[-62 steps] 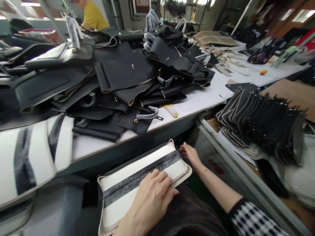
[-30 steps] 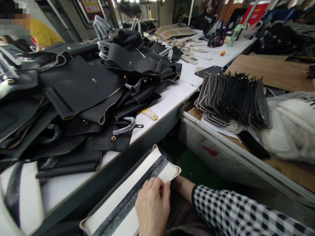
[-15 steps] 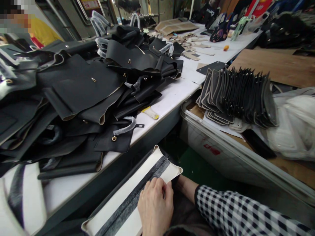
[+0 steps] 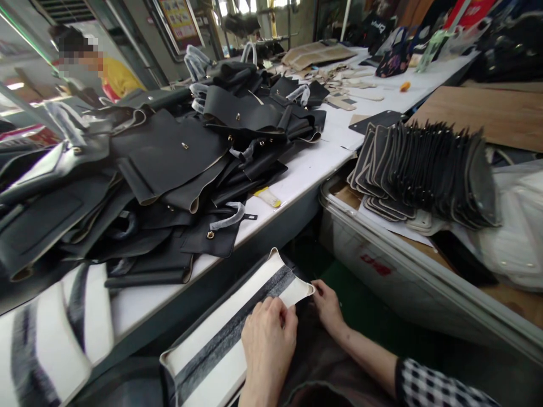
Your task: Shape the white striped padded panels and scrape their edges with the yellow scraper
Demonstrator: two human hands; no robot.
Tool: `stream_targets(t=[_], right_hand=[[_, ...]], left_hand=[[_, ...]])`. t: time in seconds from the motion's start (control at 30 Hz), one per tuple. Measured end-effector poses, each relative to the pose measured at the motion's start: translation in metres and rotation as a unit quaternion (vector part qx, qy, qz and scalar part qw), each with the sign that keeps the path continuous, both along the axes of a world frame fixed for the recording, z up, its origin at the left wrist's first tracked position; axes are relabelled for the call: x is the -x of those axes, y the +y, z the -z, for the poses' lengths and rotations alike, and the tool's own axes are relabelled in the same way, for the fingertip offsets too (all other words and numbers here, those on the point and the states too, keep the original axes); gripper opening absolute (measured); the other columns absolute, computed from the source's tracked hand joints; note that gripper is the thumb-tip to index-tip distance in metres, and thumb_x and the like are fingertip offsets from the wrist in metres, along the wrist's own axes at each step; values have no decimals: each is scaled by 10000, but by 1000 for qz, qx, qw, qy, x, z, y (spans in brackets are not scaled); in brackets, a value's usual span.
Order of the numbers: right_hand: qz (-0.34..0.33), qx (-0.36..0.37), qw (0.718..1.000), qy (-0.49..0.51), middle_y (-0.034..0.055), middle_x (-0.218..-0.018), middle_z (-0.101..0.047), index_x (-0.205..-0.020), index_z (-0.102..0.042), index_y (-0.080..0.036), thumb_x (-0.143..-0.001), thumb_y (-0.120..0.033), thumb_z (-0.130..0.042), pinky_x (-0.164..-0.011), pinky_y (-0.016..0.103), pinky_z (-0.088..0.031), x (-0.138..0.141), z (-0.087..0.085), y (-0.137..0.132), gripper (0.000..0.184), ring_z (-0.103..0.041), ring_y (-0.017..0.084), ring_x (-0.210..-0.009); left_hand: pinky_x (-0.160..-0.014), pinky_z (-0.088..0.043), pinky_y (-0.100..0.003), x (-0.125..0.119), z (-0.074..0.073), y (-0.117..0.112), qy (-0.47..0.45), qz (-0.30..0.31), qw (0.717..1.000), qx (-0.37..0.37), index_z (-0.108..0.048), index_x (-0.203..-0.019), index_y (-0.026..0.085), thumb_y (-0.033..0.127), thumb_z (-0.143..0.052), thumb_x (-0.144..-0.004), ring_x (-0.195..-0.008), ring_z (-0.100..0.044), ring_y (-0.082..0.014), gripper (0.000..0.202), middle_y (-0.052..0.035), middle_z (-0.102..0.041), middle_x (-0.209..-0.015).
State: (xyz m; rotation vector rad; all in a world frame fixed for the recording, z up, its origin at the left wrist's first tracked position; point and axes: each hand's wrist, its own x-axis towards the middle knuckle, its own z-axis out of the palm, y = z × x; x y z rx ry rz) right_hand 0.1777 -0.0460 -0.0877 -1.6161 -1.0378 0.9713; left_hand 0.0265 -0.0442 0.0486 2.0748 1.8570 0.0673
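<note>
A long white bag panel (image 4: 220, 345) with a dark grey strip down its middle lies across my lap, below the table edge. My left hand (image 4: 268, 339) rests on its near edge, fingers curled and pressing down on it. At the panel's right corner my right hand (image 4: 328, 308) pinches the edge from beneath; its sleeve is black-and-white checked.
A heap of black leather bag pieces (image 4: 169, 164) covers the white table (image 4: 297, 169). A row of black panels stands on edge (image 4: 424, 175) on a crate at the right. White striped panels (image 4: 51, 333) lie at the lower left. A person in yellow (image 4: 112, 76) sits far back.
My right hand has come out from under the panel and now shows at its right corner. The left hand stays on the panel. The view has shifted slightly.
</note>
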Motion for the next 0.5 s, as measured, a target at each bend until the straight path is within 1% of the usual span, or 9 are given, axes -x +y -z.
stream_targets(t=[0.03,0.1,0.13,0.2,0.23,0.27,0.3,0.37,0.5], right_hand=[[-14,-19,1000,-13,52,-824,-670,-863,-679,-154,-950,-415,-533,-714,338,-557,-9,-9,-12,312,-648,202,-781],[-79,-94,991,-55,75,-998,-689,-981,-702,-183,-939,-317,-553,-859,355,-548,-22,-32,-33,205,-651,227,-960],[-130,-155,974,-100,86,-1094,-678,-1094,-685,-193,-940,-239,-540,-926,367,-534,-26,-44,-42,216,-634,231,-1047],[-212,-259,921,-197,112,-1233,-636,-1291,-593,-181,-928,-109,-509,-1027,405,-499,-27,-66,-50,379,-576,239,-1188],[-235,-297,894,-241,129,-1273,-617,-1354,-540,-157,-920,-68,-497,-1056,429,-485,-25,-74,-50,445,-546,248,-1237],[-245,-319,873,-275,144,-1299,-604,-1387,-504,-130,-911,-45,-495,-1078,448,-472,-22,-81,-49,484,-518,257,-1274],[-248,-331,859,-301,155,-1313,-598,-1400,-486,-106,-905,-35,-495,-1091,462,-464,-18,-85,-46,500,-498,266,-1299],[-246,-336,842,-342,166,-1321,-598,-1402,-479,-74,-902,-39,-497,-1094,469,-469,-11,-88,-39,501,-483,275,-1319],[-238,-310,829,-399,171,-1327,-605,-1385,-502,-61,-915,-82,-500,-1088,477,-480,-7,-84,-36,470,-493,286,-1317]], left_hand=[[-610,-275,-309,-1,0,1,-2,-1,1000,-2,-570,-709,210,271,-524,-944,-776,-593,-203,248,-8,-649,-788],[-605,-273,-304,-2,-1,3,-4,-7,1000,-5,-572,-704,210,271,-533,-940,-768,-593,-199,247,-6,-649,-774],[-604,-271,-303,-3,-2,4,-4,-9,1000,-7,-572,-701,210,271,-535,-938,-766,-593,-198,247,-6,-648,-768],[-604,-273,-300,-4,-2,6,-3,-9,1000,-10,-573,-699,208,273,-535,-937,-758,-591,-197,250,-7,-647,-762],[-603,-273,-298,-4,-2,6,-2,-8,1000,-12,-574,-699,207,273,-531,-939,-754,-589,-195,252,-8,-646,-760],[-603,-273,-297,-4,-1,7,-2,-6,1000,-13,-574,-698,207,268,-526,-939,-748,-587,-192,252,-9,-645,-758],[-602,-271,-296,-4,0,7,-1,-5,1000,-14,-573,-699,207,260,-523,-936,-742,-585,-191,249,-9,-643,-755],[-602,-270,-299,-4,2,7,0,-1,1000,-18,-571,-702,210,247,-520,-928,-734,-582,-193,234,-9,-639,-752],[-628,-296,-312,-8,4,4,-8,2,999,-33,-559,-711,214,245,-511,-922,-763,-587,-208,218,-9,-633,-762]])
